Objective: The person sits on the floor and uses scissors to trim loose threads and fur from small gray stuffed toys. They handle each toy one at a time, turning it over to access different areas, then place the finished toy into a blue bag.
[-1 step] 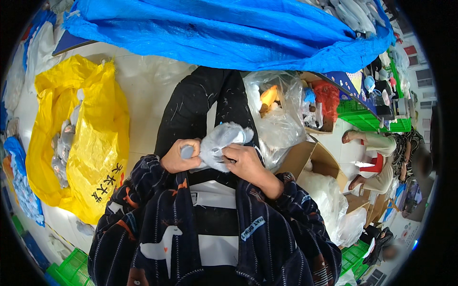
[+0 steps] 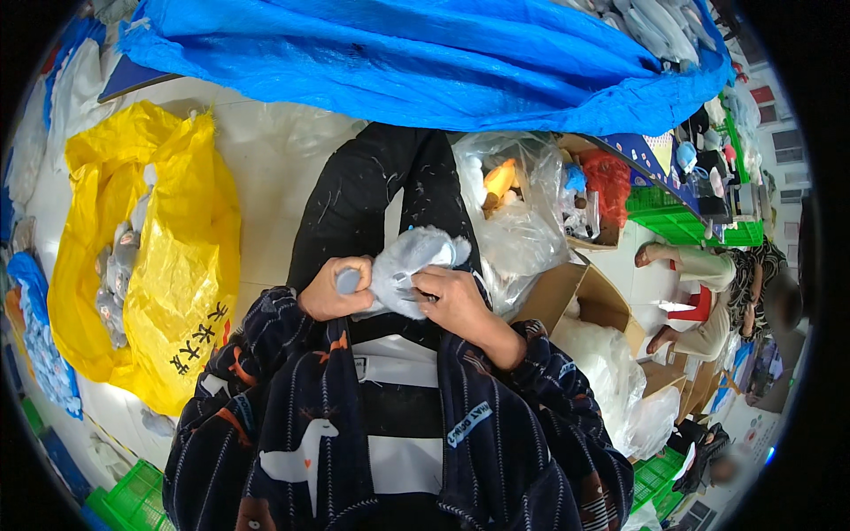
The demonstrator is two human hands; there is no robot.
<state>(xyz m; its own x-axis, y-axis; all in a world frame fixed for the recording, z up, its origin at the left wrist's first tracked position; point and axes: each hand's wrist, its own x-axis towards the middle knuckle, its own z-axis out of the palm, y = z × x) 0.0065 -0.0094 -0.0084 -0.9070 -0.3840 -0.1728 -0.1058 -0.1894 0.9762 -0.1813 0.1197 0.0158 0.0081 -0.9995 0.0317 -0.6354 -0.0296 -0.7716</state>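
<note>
I sit with a pale grey-blue plush toy (image 2: 412,258) held over my lap, above my black trousers (image 2: 354,203). My left hand (image 2: 332,290) is closed around the toy's left end, where a rounded grey part pokes out between the fingers. My right hand (image 2: 456,301) pinches the toy's lower right side; whether it also holds something small there is not clear. Both forearms wear dark patterned sleeves.
A yellow plastic bag (image 2: 190,265) with several grey plush pieces lies on the floor to my left. A blue tarp (image 2: 425,62) covers the top. To the right are a clear bag of toys (image 2: 522,212), a cardboard box (image 2: 598,296), green crates (image 2: 682,221) and another seated person (image 2: 708,274).
</note>
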